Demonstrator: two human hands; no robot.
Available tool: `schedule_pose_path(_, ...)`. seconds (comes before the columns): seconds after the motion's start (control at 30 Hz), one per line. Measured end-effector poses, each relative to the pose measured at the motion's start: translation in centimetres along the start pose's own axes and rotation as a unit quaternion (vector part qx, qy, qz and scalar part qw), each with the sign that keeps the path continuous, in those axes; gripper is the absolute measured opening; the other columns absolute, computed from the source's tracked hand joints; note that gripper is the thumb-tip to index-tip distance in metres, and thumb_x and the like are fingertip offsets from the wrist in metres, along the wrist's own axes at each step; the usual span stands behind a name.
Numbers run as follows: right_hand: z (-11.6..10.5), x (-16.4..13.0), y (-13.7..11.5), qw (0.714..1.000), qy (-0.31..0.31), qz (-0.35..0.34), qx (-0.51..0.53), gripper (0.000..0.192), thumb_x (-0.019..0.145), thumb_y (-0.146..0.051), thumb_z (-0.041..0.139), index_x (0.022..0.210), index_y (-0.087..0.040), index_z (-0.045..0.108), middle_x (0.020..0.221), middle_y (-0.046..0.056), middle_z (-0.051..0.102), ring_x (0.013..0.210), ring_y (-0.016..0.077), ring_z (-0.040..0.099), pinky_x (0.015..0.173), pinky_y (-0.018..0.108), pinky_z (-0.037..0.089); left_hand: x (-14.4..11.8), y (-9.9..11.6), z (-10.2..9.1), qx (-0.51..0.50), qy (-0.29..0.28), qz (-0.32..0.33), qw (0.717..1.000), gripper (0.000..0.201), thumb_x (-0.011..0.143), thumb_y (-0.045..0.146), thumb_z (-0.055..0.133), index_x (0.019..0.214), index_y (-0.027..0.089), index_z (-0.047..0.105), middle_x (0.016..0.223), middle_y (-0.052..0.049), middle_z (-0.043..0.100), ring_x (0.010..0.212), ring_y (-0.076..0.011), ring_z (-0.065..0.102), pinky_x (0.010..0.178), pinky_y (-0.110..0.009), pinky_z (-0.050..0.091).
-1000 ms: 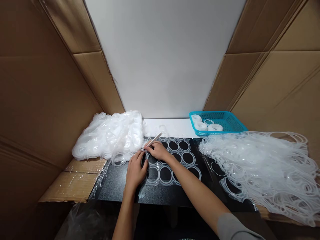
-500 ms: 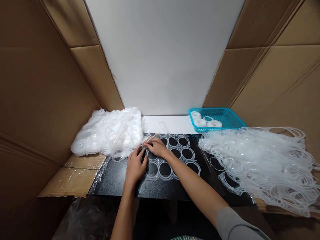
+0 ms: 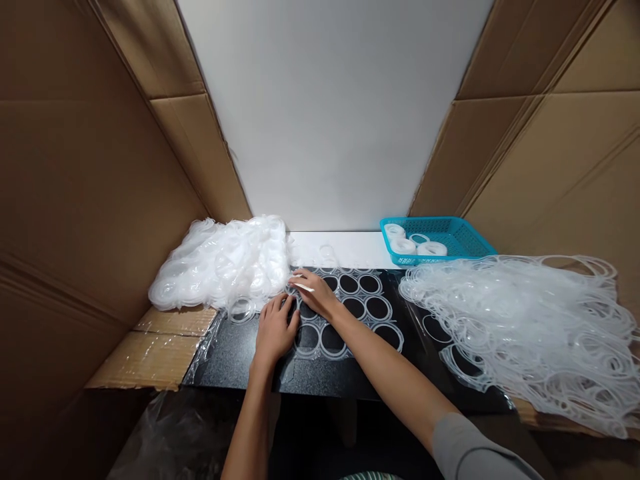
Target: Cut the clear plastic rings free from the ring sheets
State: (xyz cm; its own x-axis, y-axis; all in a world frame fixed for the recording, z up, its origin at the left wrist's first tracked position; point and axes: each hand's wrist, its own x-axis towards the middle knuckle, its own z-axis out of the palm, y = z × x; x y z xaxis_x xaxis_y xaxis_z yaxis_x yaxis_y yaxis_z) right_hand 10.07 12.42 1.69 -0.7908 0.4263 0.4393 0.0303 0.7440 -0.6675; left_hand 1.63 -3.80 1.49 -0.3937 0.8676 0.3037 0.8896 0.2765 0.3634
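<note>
Two hands on a ring sheet (image 3: pixel 345 313) near the tabletop's (image 3: pixel 235 360) front edge: left hand (image 3: pixel 274 331) flat, open, empty; right hand (image 3: pixel 314 291) pinching a thin tool (image 3: pixel 301 286). White writing on the basket (image 3: pixel 440 235) unreadable.

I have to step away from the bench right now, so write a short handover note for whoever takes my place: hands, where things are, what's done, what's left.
Left hand: flat on the translucent sheet of joined silicone rings, pinning its left edge on the black work mat.
Right hand: holds a thin metal tool at the sheet's far left corner.
Left of the mat: heap of cloudy white plastic pieces. Right: tangled pile of clear loose rings.
Far right corner: turquoise plastic basket holding a few white ring stacks.
Done: judging by the piles, many sheets processed.
Left: this sheet's rings look still attached.
</note>
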Motion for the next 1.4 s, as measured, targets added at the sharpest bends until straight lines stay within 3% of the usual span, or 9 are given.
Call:
schedule_pose_path(0.17, 0.0, 0.1, 0.5, 0.994, 0.086, 0.031, 0.054, 0.028, 0.103, -0.019, 0.052, 0.11, -0.021, 0.079, 0.12, 0.01, 0.076, 0.112, 0.0216, 0.071, 0.104, 0.034, 0.053, -0.2, 0.2, -0.4, 0.0, -0.011, 0.009, 1.0, 0.036, 0.1, 0.033, 0.053, 0.133, 0.024, 0.066, 0.141, -0.011, 0.065, 0.132, -0.0321, 0.057, 0.117, -0.054, 0.04)
schedule_pose_path(0.27, 0.1, 0.1, 1.0, 0.99, 0.102, 0.046, 0.086, 0.027, 0.103, -0.023, 0.054, 0.106, -0.023, 0.08, 0.116, 0.008, 0.078, 0.111, 0.021, 0.072, 0.106, 0.034, 0.053, -0.4, 0.1, -0.5, -0.004, -0.019, 0.018, 1.0, 0.036, 0.1, 0.032, 0.054, 0.133, 0.027, 0.067, 0.141, -0.009, 0.066, 0.133, -0.0307, 0.057, 0.12, -0.054, 0.037)
schedule_pose_path(0.5, -0.4, 0.1, 1.0, 0.989, 0.083, 0.096, 0.079, 0.023, 0.101, -0.027, 0.058, 0.101, -0.024, 0.081, 0.115, 0.006, 0.081, 0.116, 0.0226, 0.072, 0.112, 0.036, 0.049, -0.5, 0.2, -0.6, -0.013, -0.025, 0.027, 0.999, 0.036, 0.1, 0.032, 0.054, 0.134, 0.027, 0.066, 0.14, -0.008, 0.067, 0.132, -0.0296, 0.058, 0.121, -0.055, 0.035)
schedule_pose_path(0.67, -1.1, -0.4, 0.3, 0.987, 0.015, 0.08, 0.142, 0.019, 0.097, -0.029, 0.064, 0.097, -0.02, 0.08, 0.106, 0.006, 0.082, 0.099, 0.0212, 0.076, 0.097, 0.032, 0.056, -0.5, 0.5, -0.9, -0.019, -0.017, 0.034, 0.999, 0.034, 0.1, 0.031, 0.055, 0.131, 0.029, 0.068, 0.129, -0.007, 0.069, 0.125, -0.0286, 0.06, 0.12, -0.054, 0.036)
schedule_pose_path(0.8, -1.3, -0.4, 0.2, 0.986, -0.016, 0.084, 0.143, 0.016, 0.096, -0.026, 0.066, 0.096, -0.019, 0.08, 0.104, 0.006, 0.081, 0.097, 0.0214, 0.076, 0.096, 0.033, 0.056, -0.5, 0.5, -0.9, -0.021, -0.014, 0.033, 0.999, 0.033, 0.099, 0.031, 0.056, 0.13, 0.029, 0.069, 0.123, -0.007, 0.069, 0.121, -0.0285, 0.06, 0.117, -0.052, 0.041)
schedule_pose_path(1.17, -1.2, -0.4, 0.4, 0.989, -0.026, 0.061, 0.134, 0.014, 0.095, -0.023, 0.067, 0.089, -0.02, 0.08, 0.102, 0.006, 0.081, 0.101, 0.0222, 0.075, 0.101, 0.035, 0.054, -0.5, 0.6, -0.9, -0.021, -0.021, 0.029, 0.999, 0.034, 0.099, 0.031, 0.055, 0.131, 0.029, 0.068, 0.127, -0.007, 0.069, 0.123, -0.0292, 0.06, 0.12, -0.055, 0.036)
schedule_pose_path(1.4, -1.6, -0.3, 0.0, 0.985, -0.032, 0.092, 0.139, 0.015, 0.095, -0.022, 0.066, 0.095, -0.018, 0.081, 0.101, 0.007, 0.081, 0.097, 0.0223, 0.075, 0.096, 0.034, 0.055, -0.4, 0.6, -1.0, -0.019, -0.025, 0.03, 0.999, 0.033, 0.1, 0.031, 0.054, 0.131, 0.028, 0.067, 0.127, -0.006, 0.069, 0.122, -0.0286, 0.06, 0.12, -0.054, 0.037)
